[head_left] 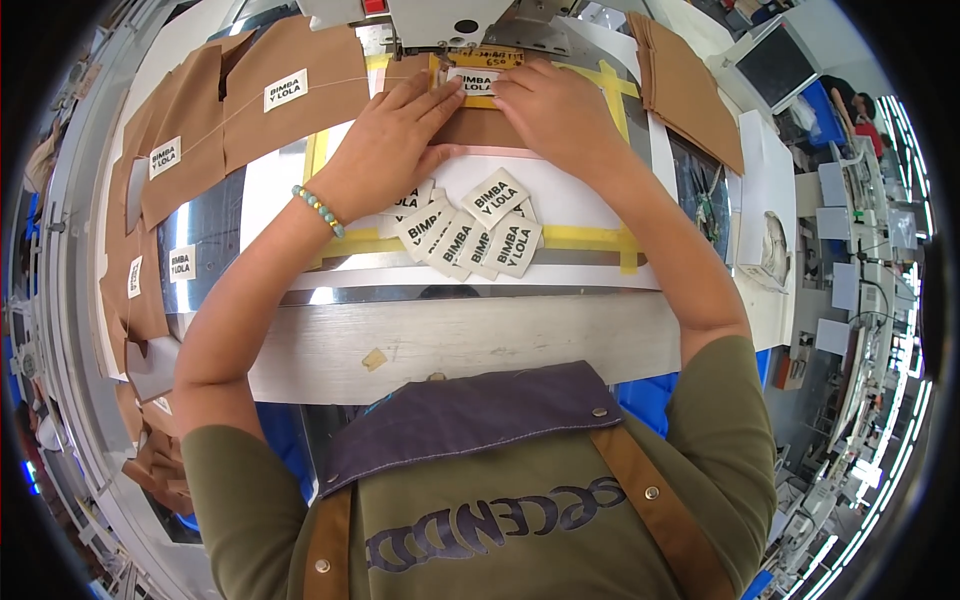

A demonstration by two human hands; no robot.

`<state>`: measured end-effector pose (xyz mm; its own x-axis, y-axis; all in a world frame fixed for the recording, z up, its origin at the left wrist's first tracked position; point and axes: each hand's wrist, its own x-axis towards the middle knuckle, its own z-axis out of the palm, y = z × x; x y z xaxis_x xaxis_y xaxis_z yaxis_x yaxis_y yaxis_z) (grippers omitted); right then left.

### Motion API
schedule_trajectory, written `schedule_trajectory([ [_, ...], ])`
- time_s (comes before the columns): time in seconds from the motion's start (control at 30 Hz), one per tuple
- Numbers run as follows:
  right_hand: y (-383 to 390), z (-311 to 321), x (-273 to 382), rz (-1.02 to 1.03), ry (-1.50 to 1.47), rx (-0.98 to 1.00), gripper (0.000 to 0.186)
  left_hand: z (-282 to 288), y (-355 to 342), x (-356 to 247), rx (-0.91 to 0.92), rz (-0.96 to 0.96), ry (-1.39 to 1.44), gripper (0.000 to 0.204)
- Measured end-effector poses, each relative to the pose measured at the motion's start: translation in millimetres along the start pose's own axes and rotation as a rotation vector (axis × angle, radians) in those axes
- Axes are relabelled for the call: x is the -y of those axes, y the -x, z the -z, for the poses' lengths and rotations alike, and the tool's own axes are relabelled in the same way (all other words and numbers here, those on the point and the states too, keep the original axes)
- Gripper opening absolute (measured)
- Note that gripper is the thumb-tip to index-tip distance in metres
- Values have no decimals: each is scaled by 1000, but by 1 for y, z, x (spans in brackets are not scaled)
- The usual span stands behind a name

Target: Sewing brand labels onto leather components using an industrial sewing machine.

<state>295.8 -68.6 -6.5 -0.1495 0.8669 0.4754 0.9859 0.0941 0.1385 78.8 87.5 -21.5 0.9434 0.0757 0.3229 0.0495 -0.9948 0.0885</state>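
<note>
My left hand (390, 140), with a beaded bracelet at the wrist, lies flat at the left edge of a yellow template frame (482, 101). Its fingers are stretched out and the thumb points right. My right hand (560, 112) rests on the frame's right side, fingers laid down and slightly bent. Between the fingertips a white printed label (474, 82) shows inside the frame, over a brown piece of material (490, 130). The sewing machine head (445, 22) stands just beyond. Several loose white labels (495, 200) overlap in a pile nearer my body, apart from both hands.
Brown pieces with labels on them (300, 120) trail down the left side, joined by thread. A stack of brown pieces (685, 95) lies at the back right. Yellow tape (590, 238) crosses the white work surface. A white box (765, 215) and a monitor (770, 65) stand farther right.
</note>
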Motion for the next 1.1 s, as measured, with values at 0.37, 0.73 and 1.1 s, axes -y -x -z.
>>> schedule_trajectory([
  [0.37,8,2,-8,-6,-35,19,30,-1,-9,37,27,1,373,50],
  [0.73,-3,-26,-9,-25,-352,45,41,4,-11,32,-30,17,374,41],
  [1.1,-9,-22,-20,-9,-368,142,53,25,1,40,-34,106,299,40],
])
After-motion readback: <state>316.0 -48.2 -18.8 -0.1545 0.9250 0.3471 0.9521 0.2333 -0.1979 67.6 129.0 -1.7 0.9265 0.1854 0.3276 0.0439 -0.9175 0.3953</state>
